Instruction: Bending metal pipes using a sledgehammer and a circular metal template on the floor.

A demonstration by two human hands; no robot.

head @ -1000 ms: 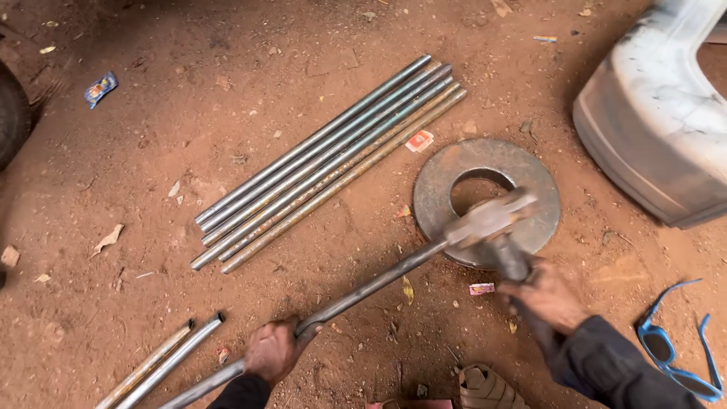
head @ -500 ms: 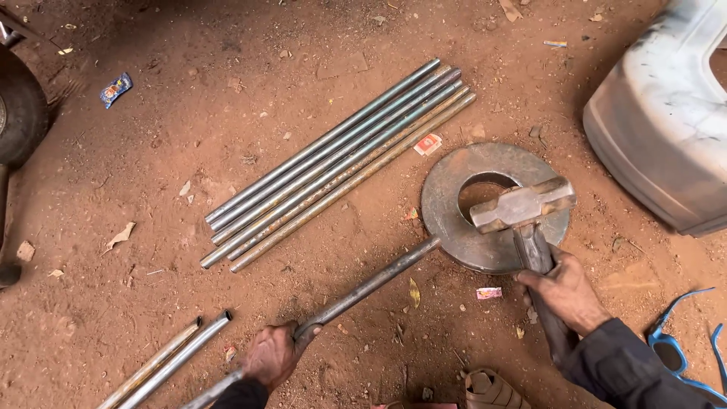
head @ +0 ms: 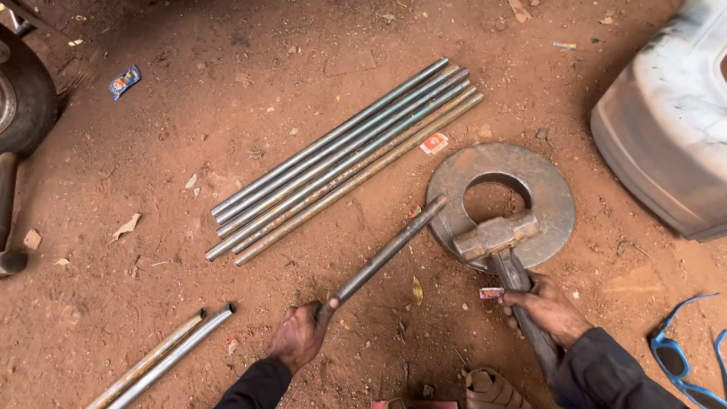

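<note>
Hammer now down on ring, no longer raised as a second ago. Right hand grips handle; left hand grips rod, far tip just reaching ring edge. Blow apparently landed beside tip.

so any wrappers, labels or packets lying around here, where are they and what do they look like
Blue wrapper: crumpled sachet on the dirt, upper left, near the tyre.
Red and white packet: small flat rectangle between the pipe bundle and the metal ring.
Small pink scrap: on the dirt by the right hand, beside the hammer.
</note>
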